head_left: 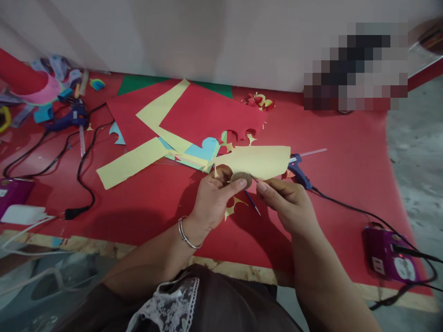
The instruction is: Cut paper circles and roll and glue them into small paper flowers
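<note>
Scraps [229,213] are lying cut; left hand [212,199] is clamping a disc [242,175] against part-cut yellow paper [263,160], right hand [294,203] pinching a thin tool [254,178].

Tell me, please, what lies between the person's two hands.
The head view shows a round brown piece, held by the left hand, plus a thin blue stick and yellow scrap on the red tabletop.
</note>
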Tool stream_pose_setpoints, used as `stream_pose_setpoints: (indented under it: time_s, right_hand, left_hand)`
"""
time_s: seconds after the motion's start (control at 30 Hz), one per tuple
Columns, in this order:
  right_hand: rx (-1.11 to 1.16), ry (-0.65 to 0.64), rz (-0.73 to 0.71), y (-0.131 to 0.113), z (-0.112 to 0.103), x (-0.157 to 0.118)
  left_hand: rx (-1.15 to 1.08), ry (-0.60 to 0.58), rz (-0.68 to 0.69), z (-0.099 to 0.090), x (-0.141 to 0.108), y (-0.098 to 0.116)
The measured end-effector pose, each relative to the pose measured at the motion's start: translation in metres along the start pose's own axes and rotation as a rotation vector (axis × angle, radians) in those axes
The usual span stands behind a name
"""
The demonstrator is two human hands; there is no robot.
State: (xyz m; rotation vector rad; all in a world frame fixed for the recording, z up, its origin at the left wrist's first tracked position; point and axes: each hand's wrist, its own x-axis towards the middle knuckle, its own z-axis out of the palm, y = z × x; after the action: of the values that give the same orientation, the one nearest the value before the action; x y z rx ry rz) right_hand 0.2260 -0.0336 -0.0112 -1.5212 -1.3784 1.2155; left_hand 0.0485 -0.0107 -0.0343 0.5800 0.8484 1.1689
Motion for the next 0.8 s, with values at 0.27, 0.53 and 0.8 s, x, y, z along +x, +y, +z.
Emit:
stream_pose_setpoints:
  time_s: [0.27,0.53,0.8]
  right_hand:
    - [0.001,0.006,-0.004,-0.001,0.001,0.001]
    - [0.028,-0.007,-0.074,-0.005,0.001,0.004]
    - [0.102,-0.044,0.042,0.006,0.003,0.004]
  left_hand:
    - [-0.035,0.033,0.034,0.000,0.002,-0.001]
    - [-0.006,-0.005,0.054,-0.001,0.003,-0.002]
    - [0.068,0.085,0.121,0.000,0.005,-0.001]
